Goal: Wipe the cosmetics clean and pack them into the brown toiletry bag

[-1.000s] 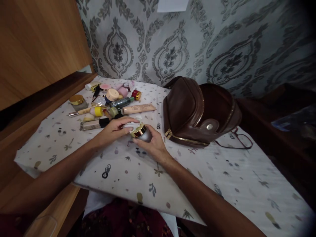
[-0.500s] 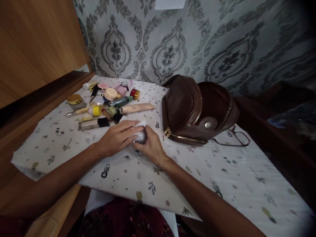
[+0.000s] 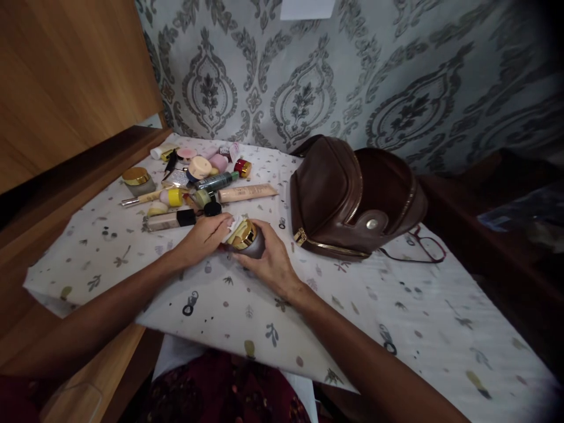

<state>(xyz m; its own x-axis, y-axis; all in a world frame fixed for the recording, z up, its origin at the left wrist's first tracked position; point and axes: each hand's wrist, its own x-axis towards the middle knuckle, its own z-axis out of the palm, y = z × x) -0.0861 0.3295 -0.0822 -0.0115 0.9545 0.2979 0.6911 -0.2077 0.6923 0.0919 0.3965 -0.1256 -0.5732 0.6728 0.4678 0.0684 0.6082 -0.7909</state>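
Note:
A frosted cosmetic jar with a gold lid (image 3: 247, 236) is gripped from the right by my right hand (image 3: 274, 261), thumb and fingers curved round its side. My left hand (image 3: 204, 239) pinches a crumpled white tissue (image 3: 233, 228) against the lid's left edge. Just beyond my left hand lie a foundation bottle with a black cap (image 3: 170, 220) and a small black round cap (image 3: 212, 209). A peach squeeze tube (image 3: 248, 192) rests a little farther back.
Several cosmetics cluster at the back left, among them another gold-lidded jar (image 3: 137, 181) and a red jar (image 3: 242, 168). An unzipped brown leather bag (image 3: 326, 194) stands on the right, with eyeglasses (image 3: 429, 249) beside it. Patterned cloth (image 3: 352, 329) covers the table; a wallpapered wall rises behind.
The tissue has shifted left, off the top of the jar, and the gold lid now shows. My left hand has drawn back slightly to the left; the right hand keeps its hold.

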